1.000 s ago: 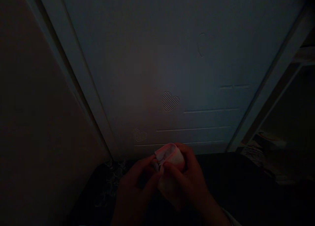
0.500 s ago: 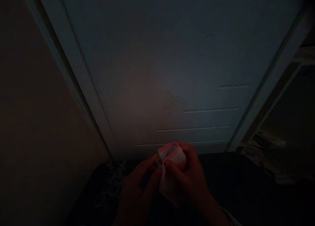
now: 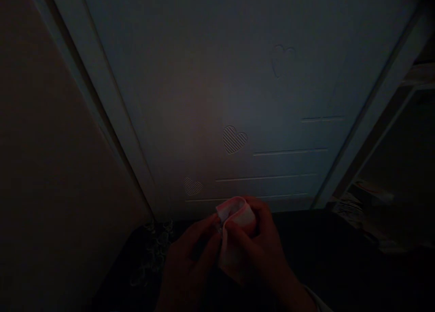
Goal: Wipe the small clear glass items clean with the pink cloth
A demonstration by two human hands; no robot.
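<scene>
A piece of white cloth with a pink edge [image 3: 238, 214] is folded into a loop at the lower middle of the dim head view. My right hand [image 3: 263, 239] is wrapped round it, with the thumb pressing on its near side. To the left, my left hand [image 3: 192, 253] pinches a small clear object [image 3: 219, 227] at the cloth's edge; its shape is too dark to make out. Below the hands the cloth's lower part hangs in shadow.
Behind the hands stands a pale panel [image 3: 210, 90] with engraved hearts and lines. Several small clear ring-like items [image 3: 158, 246] lie on the dark surface [image 3: 306, 244] at the left. Paper-like things [image 3: 353, 208] are at the right, a plain wall [image 3: 61, 167] at the left.
The cloth's near edge has shifted very slightly left between my hands. Both hands keep nearly the same pose and hold. Light on the panel has changed a little.
</scene>
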